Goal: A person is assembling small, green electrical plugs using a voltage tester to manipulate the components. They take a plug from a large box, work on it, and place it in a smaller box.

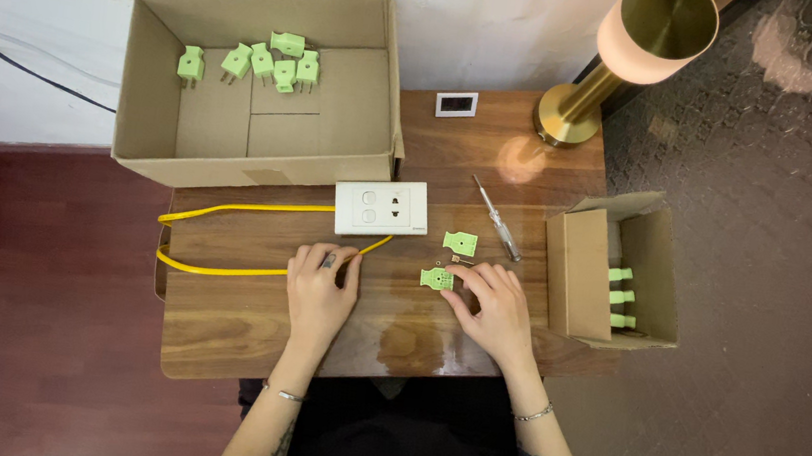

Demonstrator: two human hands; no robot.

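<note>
Her left hand [322, 285] pins the yellow cable [221, 268] flat on the bench [245, 327]; right hand [493, 308] fingers pinch an opened green plug half [437, 279]. Six finished plugs [263, 62] sit boxed, wiring not yet started.

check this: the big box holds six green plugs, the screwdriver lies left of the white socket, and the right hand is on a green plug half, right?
One thing is wrong: the screwdriver lies right of the white socket, not left, as the head view shows. The big box does hold six green plugs, and the right hand touches a green plug half.
</note>
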